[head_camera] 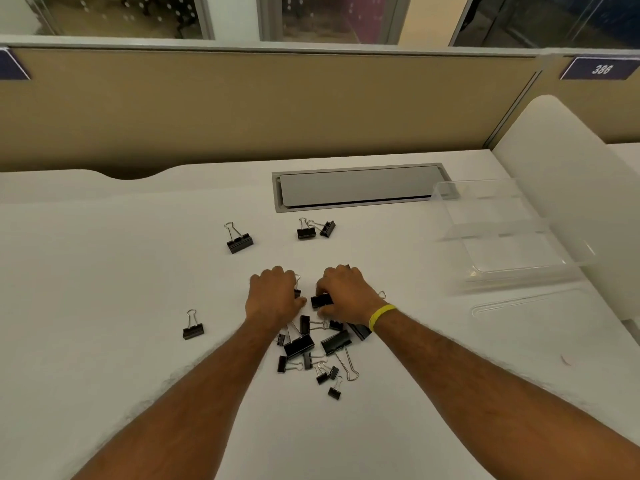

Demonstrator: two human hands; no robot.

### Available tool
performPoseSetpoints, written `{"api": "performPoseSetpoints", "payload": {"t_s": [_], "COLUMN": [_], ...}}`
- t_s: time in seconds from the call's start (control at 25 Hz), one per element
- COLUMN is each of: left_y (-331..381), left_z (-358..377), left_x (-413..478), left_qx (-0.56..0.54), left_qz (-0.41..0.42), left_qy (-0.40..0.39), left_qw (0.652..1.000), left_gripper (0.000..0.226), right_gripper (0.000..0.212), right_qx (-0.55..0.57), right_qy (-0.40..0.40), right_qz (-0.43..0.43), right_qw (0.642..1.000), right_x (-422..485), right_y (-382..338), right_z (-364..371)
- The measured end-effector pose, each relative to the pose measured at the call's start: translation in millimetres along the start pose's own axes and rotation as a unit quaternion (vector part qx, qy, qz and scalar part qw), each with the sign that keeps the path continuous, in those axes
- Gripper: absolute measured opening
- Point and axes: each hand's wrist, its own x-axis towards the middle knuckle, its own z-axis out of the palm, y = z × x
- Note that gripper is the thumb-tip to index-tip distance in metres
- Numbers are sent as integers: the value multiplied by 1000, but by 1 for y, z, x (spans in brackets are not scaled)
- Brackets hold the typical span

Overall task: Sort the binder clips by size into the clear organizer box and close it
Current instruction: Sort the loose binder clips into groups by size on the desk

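A heap of several black binder clips [313, 355] of mixed sizes lies on the white desk [104, 271] between my forearms. My right hand [346, 296], with a yellow wristband, pinches a medium black clip [321, 301] between thumb and fingers. My left hand [275, 296] rests palm down at the heap's far edge, fingers curled over a small clip [297, 287] that is mostly hidden. Loose clips lie apart: one at the left front [193, 329], one farther back [239, 241], and a pair [315, 229] beyond my hands. The clear organizer box [502, 233] stands open at the right.
A flat clear lid [530, 303] lies in front of the organizer box. A grey cable hatch [356, 187] is set into the desk at the back. A beige partition wall runs behind, and a white rounded divider [571, 174] stands at the right edge.
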Motion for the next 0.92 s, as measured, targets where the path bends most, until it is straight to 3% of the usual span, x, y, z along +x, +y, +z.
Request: {"api": "performPoseSetpoints", "payload": {"t_s": [0.24,0.4,0.52,0.6,0.68,0.76,0.84,0.92], "left_y": [0,-3,-4,-4,-1,4,9,13], "left_z": [2,0,0,-1,-3,-6,-5,-3], "left_x": [1,1,0,-1,-5,-8,-9,-7], "left_qx": [-43,-119,-271,-390,-528,-637,-694,-748], "left_qz": [-16,-12,-12,-21,-56,-79,-90,-103], "left_qy": [12,23,43,48,31,2,-10,-21], "left_qw": [999,993,962,920,847,767,714,656], "left_gripper": [41,40,38,38,38,38,37,34], "right_gripper": [23,29,32,27,24,17,9,7], "right_qx": [194,404,524,562,619,711,793,826], "right_qy": [31,69,102,104,104,112,114,109], "right_qz": [39,104,134,148,163,194,212,216], "right_qw": [980,906,835,807,761,666,560,510], "right_x": [-5,-9,-13,-13,-13,-12,-12,-10], "right_y": [8,26,37,38,33,25,18,13], "right_z": [-9,-16,-14,-12,-12,-12,-11,-7]}}
